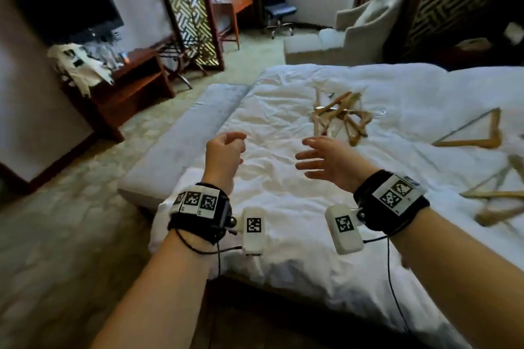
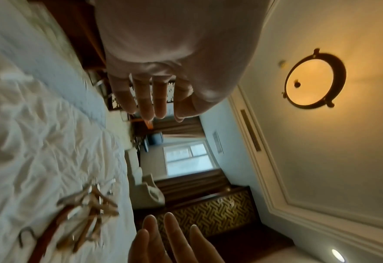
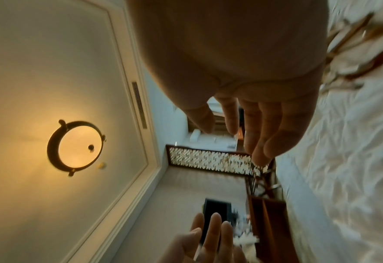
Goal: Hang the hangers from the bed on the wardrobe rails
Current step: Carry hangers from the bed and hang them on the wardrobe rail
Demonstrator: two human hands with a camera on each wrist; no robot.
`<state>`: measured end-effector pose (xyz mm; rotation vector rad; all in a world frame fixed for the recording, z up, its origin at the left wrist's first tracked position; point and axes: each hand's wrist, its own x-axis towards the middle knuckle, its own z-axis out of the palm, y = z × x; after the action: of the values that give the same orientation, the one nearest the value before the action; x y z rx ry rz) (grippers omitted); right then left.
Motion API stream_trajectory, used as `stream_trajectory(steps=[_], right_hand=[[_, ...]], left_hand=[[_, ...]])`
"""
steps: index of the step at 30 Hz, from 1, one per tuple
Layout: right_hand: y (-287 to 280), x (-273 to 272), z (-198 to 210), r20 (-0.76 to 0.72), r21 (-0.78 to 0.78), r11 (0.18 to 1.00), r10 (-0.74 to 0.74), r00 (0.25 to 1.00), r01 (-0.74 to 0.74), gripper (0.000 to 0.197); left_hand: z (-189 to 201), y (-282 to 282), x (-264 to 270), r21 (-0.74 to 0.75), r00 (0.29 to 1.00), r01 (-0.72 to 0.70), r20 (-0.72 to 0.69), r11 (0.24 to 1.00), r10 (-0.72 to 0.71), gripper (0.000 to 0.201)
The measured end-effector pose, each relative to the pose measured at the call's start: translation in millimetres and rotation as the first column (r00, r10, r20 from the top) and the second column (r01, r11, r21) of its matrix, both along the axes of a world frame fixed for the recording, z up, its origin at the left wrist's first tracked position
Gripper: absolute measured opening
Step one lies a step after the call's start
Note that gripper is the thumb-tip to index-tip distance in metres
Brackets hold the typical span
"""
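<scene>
A pile of wooden hangers (image 1: 340,117) lies on the white bed (image 1: 283,207), just beyond my hands. Two more wooden hangers lie further right, one (image 1: 479,136) flat and one (image 1: 499,198) near the frame's edge. My left hand (image 1: 226,147) hovers over the bed with loosely curled fingers and holds nothing. My right hand (image 1: 317,156) hovers beside it with fingers spread, a short way in front of the pile. In the left wrist view my left hand (image 2: 149,99) is empty, with the hanger pile (image 2: 84,213) below it. In the right wrist view my right hand (image 3: 253,124) is empty too. No wardrobe rail is in view.
A grey bench (image 1: 175,150) stands along the bed's left side. Left of it are a wooden console (image 1: 127,88) with a TV (image 1: 62,3), and a lattice screen (image 1: 187,8). An armchair (image 1: 363,25), a desk (image 1: 229,8) and an office chair (image 1: 276,0) stand by the window.
</scene>
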<state>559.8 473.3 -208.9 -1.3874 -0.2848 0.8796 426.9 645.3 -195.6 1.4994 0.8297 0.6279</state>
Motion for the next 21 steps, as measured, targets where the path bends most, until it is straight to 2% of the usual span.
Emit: stream_trajectory(steps=[4,10,21], right_hand=[[-68,41,3,0.022,-0.031,0.975,-0.221,0.975,0.222,0.018],[-168,96,-2,0.019,-0.037,0.909,-0.414,0.91,0.415,0.022],[-278,253,-34,-0.083,0.009,0.843,-0.536,0.84,0.538,0.026]], left_hand=[[-4,-46,74,-0.016,0.977,0.213,-0.001,0.977,-0.213,0.022],[-6,-132,173,-0.026,0.896,0.444,-0.01,0.896,-0.444,0.022],[-21,-244,348,0.036,0.835,0.541,-0.137,0.84,-0.532,0.019]])
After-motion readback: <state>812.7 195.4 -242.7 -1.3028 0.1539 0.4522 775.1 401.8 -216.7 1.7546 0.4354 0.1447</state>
